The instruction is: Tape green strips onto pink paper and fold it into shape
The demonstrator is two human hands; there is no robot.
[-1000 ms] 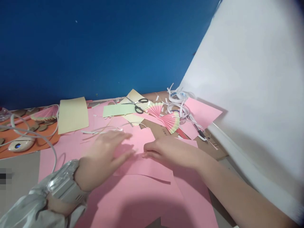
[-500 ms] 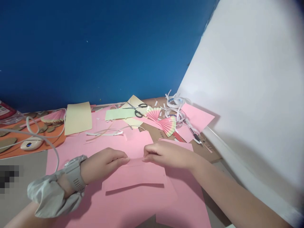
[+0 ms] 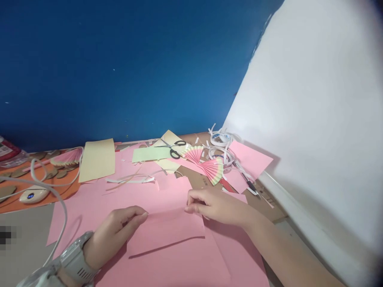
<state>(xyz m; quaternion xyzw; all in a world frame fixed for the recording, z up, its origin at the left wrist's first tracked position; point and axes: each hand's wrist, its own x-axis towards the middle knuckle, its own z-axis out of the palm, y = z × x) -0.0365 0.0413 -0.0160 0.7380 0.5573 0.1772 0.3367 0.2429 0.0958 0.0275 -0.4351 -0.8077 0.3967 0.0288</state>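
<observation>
Between my hands is a rectangular sheet of pink paper (image 3: 170, 229), its near edge lifted and casting a dark shadow on the pink paper beneath. My left hand (image 3: 118, 231), with a grey watch (image 3: 78, 257) on the wrist, pinches the sheet's upper left side between thumb and fingers. On the opposite side my right hand (image 3: 214, 205) is closed in a pinch at the upper right edge. A soft crease or curve runs across the sheet between the two pinches. Larger pink paper (image 3: 179, 269) lies below it.
Scissors (image 3: 173, 149) lie on green paper (image 3: 149, 154) beyond my hands. Near them are pleated paper fans (image 3: 203, 163), curled white strips (image 3: 223, 153) and a pen (image 3: 251, 185). A white corded device (image 3: 34, 194) lies left. Blue and white walls bound the back and right.
My hands have moved apart along the pink sheet, the left one shifting left and nearer. The view has tilted slightly, so the table sits lower.
</observation>
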